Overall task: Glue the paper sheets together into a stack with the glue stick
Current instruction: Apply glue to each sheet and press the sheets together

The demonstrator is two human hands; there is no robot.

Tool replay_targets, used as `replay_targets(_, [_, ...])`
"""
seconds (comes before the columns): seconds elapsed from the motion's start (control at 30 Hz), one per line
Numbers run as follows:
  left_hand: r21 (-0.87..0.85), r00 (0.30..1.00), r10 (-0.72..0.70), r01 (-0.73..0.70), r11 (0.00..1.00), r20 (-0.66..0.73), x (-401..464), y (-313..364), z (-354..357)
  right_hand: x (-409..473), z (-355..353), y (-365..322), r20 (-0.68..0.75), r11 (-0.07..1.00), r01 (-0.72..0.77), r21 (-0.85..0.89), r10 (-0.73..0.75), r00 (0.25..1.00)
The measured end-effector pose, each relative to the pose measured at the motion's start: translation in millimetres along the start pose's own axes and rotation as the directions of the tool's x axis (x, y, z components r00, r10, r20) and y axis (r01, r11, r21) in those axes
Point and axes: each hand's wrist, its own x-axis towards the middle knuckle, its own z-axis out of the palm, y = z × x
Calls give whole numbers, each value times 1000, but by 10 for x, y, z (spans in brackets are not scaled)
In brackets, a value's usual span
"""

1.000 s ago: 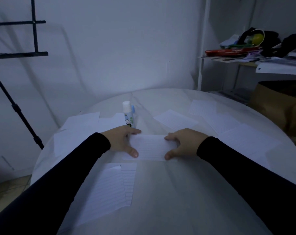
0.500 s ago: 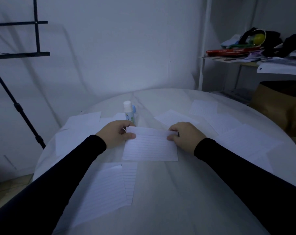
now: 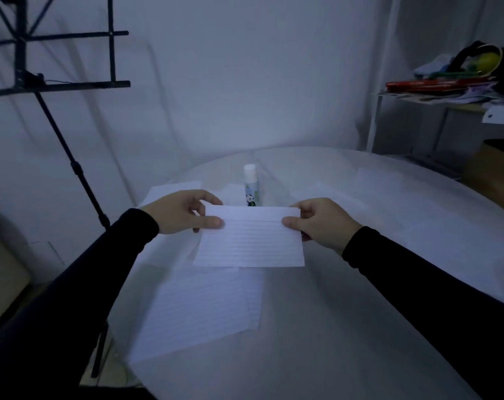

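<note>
I hold a lined white paper sheet (image 3: 249,241) lifted off the round white table (image 3: 346,313). My left hand (image 3: 181,210) pinches its upper left corner, and my right hand (image 3: 321,220) pinches its upper right corner. A capped glue stick (image 3: 251,186) with a panda label stands upright just behind the sheet. Two overlapping lined sheets (image 3: 198,307) lie flat on the table below the held one. Several more sheets lie scattered at the left (image 3: 172,190) and right (image 3: 389,197).
A black music stand (image 3: 57,82) on a pole rises at the left beside the table. At the right, a cluttered shelf (image 3: 447,90) holds books and bags, with a brown box (image 3: 493,168) below it. A white wall closes the back.
Both hands went from pressing the sheet flat on the table to pinching its top corners and lifting it up. The view also swung to the right.
</note>
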Motion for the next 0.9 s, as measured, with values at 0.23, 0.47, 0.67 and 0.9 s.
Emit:
replay_targets(0.23, [426, 929, -266, 138, 894, 256, -280, -254, -8, -89, 122, 25, 138, 993, -112, -45, 118, 983])
replay_targets(0.47, [295, 987, -81, 36, 955, 140, -251, -384, 187, -161, 350, 69, 132, 880, 106, -463, -49, 990])
replay_targets(0.67, [213, 991, -38, 11, 977, 125, -226, -405, 42, -132, 292, 88, 48, 855, 129, -502, -121, 991])
replay_targets(0.9, [332, 981, -116, 60, 942, 152, -239, -517, 30, -269, 507, 34, 139, 739, 244, -627, -202, 969])
